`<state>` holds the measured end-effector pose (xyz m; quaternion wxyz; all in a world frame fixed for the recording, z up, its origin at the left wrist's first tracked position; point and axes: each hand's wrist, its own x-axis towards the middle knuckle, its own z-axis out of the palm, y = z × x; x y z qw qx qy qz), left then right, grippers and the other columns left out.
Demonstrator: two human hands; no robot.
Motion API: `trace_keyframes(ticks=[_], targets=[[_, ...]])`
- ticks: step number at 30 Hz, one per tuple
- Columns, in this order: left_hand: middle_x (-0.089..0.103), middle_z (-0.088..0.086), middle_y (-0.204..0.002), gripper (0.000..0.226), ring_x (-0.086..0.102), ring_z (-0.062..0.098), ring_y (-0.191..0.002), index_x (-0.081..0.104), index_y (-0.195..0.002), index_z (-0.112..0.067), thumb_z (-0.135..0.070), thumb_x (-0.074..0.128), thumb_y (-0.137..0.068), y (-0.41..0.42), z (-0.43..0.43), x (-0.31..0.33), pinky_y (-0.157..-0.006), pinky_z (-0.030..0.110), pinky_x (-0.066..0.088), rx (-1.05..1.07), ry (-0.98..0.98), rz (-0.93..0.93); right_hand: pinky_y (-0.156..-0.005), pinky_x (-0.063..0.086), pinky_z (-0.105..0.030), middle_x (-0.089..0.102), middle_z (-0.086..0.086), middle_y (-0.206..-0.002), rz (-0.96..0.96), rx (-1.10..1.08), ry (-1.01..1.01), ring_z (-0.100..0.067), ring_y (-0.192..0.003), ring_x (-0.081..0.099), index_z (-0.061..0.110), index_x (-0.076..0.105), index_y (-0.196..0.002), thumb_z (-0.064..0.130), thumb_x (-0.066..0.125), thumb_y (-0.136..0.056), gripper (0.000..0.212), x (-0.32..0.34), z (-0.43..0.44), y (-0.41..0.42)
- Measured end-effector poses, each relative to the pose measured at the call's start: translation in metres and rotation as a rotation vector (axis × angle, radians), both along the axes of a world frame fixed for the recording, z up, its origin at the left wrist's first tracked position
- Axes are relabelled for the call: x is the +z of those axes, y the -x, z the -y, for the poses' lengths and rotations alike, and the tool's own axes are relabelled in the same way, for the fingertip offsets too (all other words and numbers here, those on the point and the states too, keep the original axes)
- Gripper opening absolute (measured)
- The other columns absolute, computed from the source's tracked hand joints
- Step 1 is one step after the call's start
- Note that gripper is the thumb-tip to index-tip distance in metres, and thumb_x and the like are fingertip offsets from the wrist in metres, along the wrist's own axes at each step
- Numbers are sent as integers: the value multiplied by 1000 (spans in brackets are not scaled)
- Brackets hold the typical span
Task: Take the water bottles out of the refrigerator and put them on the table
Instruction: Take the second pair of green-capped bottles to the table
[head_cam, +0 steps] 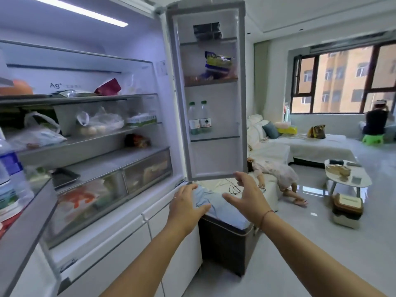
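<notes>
Fingers (240, 176) of both hands are spread apart and hold nothing; the left hand (188, 206) and right hand (248, 198) hover just below the open fridge door (242, 103). Two water bottles (199, 117) stand on that door's middle shelf, above the hands. This looks like the reach: next, lift upward past the shelf's front rail. The counter (364, 179) sits well right of the door, with open floor between.

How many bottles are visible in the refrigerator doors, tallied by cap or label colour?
Green-capped water bottles, right door shelf: 2
Blue-labelled bottle, left door: 1
Total: 3
</notes>
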<state>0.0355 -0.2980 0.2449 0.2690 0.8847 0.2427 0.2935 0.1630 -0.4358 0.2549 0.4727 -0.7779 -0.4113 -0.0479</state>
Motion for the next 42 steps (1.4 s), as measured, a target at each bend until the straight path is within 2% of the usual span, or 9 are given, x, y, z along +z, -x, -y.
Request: trace_keyframes(ticks=[3, 7, 20, 25, 28, 32, 37, 39, 42], targets=[[49, -2, -133, 62, 46, 17, -123, 47, -133, -20, -38, 73, -79, -43, -27, 4, -103, 31, 39, -9, 12, 22, -94, 27, -14, 46, -1, -131, 20, -22, -25, -5, -111, 41, 17, 39, -135, 31, 72, -79, 66, 11, -23, -46], [48, -2, -134, 66, 46, 16, -126, 45, -136, -20, -38, 73, -79, -99, -66, 12, -106, 35, 40, -4, 50, 76, -97, 37, -23, 48, -4, -130, 20, -9, -87, -14, -117, 47, 14, 39, -135, 28, 73, -78, 68, 27, -60, -107], [45, -4, -139, 65, 42, 15, -129, 42, -137, -22, -41, 69, -82, -288, -196, 45, -107, 33, 37, 146, 67, 183, -101, 35, -24, 45, -3, -134, 47, 115, -124, -15, -124, 44, 16, 36, -137, 30, 72, -79, 69, 68, -212, -303], [45, -2, -139, 68, 41, 15, -130, 41, -138, -20, -42, 70, -81, -334, -253, 61, -106, 31, 36, 191, 35, 209, -107, 37, -34, 42, -4, -139, 15, 126, -138, -17, -128, 41, 15, 33, -139, 32, 72, -78, 73, 77, -272, -351], [42, -2, -144, 72, 39, 15, -133, 36, -141, -20, -43, 69, -81, -359, -289, 69, -104, 29, 33, 201, 73, 255, -106, 36, -32, 39, -4, -144, 0, 134, -128, -17, -131, 40, 14, 30, -140, 35, 72, -78, 78, 83, -307, -377], [34, 1, -151, 84, 32, 18, -139, 27, -148, -17, -46, 69, -81, -390, -331, 78, -112, 36, 31, 186, 177, 263, -107, 35, -33, 34, -4, -149, -38, 120, -91, -18, -135, 37, 14, 26, -143, 38, 73, -77, 85, 88, -351, -407], [44, -2, -142, 75, 40, 4, -112, 35, -141, -22, -44, 71, -79, -425, -369, 85, -93, 25, 35, 123, 202, 271, -105, 38, -37, 32, -8, -151, -144, 104, -16, -23, -136, 37, 16, 20, -146, 45, 74, -73, 96, 94, -399, -433], [46, -2, -139, 76, 42, 4, -111, 34, -140, -21, -42, 73, -79, -435, -380, 85, -93, 24, 36, 137, 222, 305, -105, 39, -39, 34, -8, -149, -158, 95, -3, -24, -134, 39, 16, 18, -147, 45, 75, -72, 98, 94, -413, -440], [54, -3, -126, 66, 56, 16, -111, 43, -126, -23, -44, 77, -73, -449, -389, 79, -99, 39, 48, 188, 223, 323, -97, 46, -38, 44, -6, -141, -164, 75, 25, -24, -125, 48, 18, 22, -143, 45, 76, -70, 95, 91, -426, -449]])
